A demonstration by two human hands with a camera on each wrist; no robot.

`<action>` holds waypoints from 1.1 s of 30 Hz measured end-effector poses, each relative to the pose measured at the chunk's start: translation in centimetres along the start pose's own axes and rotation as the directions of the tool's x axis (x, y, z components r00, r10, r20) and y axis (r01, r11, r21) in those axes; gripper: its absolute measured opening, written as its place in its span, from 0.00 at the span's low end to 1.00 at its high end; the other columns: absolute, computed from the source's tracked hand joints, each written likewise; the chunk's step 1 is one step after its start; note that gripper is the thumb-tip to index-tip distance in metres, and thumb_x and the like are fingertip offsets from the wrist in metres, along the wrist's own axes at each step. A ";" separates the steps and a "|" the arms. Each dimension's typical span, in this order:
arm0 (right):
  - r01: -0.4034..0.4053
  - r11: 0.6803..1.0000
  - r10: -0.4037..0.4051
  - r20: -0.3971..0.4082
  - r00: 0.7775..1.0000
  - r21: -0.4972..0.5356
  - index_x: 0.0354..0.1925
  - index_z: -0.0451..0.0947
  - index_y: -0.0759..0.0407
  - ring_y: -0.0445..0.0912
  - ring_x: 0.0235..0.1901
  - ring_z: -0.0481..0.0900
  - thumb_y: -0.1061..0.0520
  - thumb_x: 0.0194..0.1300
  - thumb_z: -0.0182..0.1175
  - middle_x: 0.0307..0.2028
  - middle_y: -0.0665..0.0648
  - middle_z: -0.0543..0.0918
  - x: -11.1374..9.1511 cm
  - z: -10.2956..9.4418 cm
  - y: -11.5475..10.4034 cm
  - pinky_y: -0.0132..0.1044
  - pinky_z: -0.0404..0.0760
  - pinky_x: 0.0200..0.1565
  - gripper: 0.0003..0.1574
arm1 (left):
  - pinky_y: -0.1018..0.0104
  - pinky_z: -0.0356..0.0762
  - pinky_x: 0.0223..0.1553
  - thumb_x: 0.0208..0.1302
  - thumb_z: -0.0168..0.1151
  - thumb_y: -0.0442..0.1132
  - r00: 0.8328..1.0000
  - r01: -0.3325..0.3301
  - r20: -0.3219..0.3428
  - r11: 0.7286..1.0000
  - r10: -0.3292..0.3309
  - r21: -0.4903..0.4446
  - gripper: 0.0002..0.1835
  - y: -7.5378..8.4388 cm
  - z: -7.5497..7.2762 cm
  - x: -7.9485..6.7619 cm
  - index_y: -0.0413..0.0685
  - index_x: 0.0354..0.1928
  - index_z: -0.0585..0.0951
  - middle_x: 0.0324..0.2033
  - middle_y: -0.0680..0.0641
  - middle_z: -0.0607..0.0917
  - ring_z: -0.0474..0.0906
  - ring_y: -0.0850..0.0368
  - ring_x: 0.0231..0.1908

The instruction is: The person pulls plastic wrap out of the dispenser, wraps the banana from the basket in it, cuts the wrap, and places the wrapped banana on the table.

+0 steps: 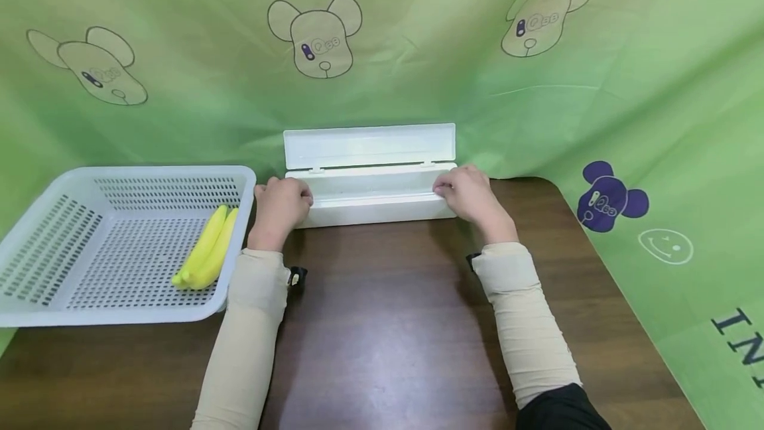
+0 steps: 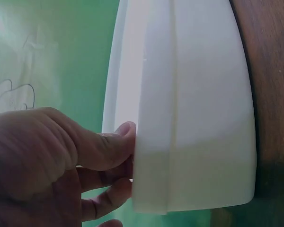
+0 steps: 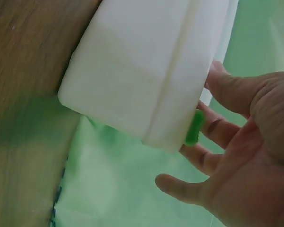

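Observation:
A long white box [image 1: 382, 210] lies at the back of the table with its hinged lid [image 1: 370, 144] raised against the curtain. My left hand [image 1: 279, 208] pinches the box's left end near the rim; in the left wrist view the thumb [image 2: 116, 146] lies along the edge with curled fingers below it. At the other end my right hand [image 1: 471, 199] pinches the right rim. The right wrist view has its thumb [image 3: 225, 87] on the rim and fingers by the end wall. A small green piece [image 3: 195, 127] shows beside those fingers; its kind is unclear.
On the left stands a pale perforated plastic basket [image 1: 161, 316], with yellow bananas [image 1: 209, 251] lying at its right side. A green curtain [image 1: 418, 52] with printed bear heads hangs behind the dark wooden table [image 1: 382, 337].

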State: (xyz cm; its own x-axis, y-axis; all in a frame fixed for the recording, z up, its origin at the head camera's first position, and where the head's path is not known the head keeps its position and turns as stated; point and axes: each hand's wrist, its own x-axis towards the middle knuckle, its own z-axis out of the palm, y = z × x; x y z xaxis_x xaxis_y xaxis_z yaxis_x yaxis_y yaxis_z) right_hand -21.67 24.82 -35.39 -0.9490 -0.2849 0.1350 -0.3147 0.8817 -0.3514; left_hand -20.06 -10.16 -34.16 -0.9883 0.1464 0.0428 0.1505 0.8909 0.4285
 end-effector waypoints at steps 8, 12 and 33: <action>-0.041 0.998 0.036 -0.094 0.995 -0.048 0.35 0.80 0.60 0.63 0.49 0.71 0.63 0.73 0.57 0.35 0.60 0.83 1.2 0.3 -0.3 0.63 0.61 0.59 0.07 | 0.38 0.65 0.53 0.73 0.57 0.38 0.999 0.005 -0.052 0.999 -0.007 -0.051 0.09 -0.7 0.5 1.3 0.45 0.37 0.84 0.36 0.44 0.86 0.75 0.37 0.46; -0.053 0.996 0.039 -0.194 0.980 -0.065 0.36 0.80 0.62 0.63 0.47 0.72 0.64 0.73 0.57 0.38 0.62 0.81 1.6 0.9 -0.6 0.61 0.64 0.57 0.07 | 0.40 0.69 0.52 0.75 0.55 0.37 0.994 0.002 -0.112 0.998 -0.008 -0.056 0.08 -0.8 1.2 1.9 0.42 0.40 0.83 0.40 0.41 0.84 0.77 0.38 0.45; -0.124 0.972 0.150 -0.118 0.982 0.202 0.52 0.77 0.71 0.59 0.44 0.74 0.58 0.74 0.59 0.43 0.66 0.77 2.2 1.8 -0.4 0.53 0.73 0.50 0.17 | 0.47 0.76 0.48 0.78 0.50 0.34 0.996 -0.012 -0.094 0.971 -0.011 -0.238 0.11 -0.5 2.3 2.7 0.34 0.50 0.77 0.47 0.36 0.76 0.76 0.40 0.45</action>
State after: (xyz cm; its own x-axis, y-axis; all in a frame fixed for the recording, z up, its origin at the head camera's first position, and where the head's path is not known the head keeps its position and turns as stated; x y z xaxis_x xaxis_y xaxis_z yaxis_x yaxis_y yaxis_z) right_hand -23.70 23.15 -36.63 -0.9765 -0.1033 0.1889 -0.1918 0.8161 -0.5452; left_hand -22.77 -9.21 -36.38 -0.9879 0.0957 0.1224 0.1519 0.7613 0.6304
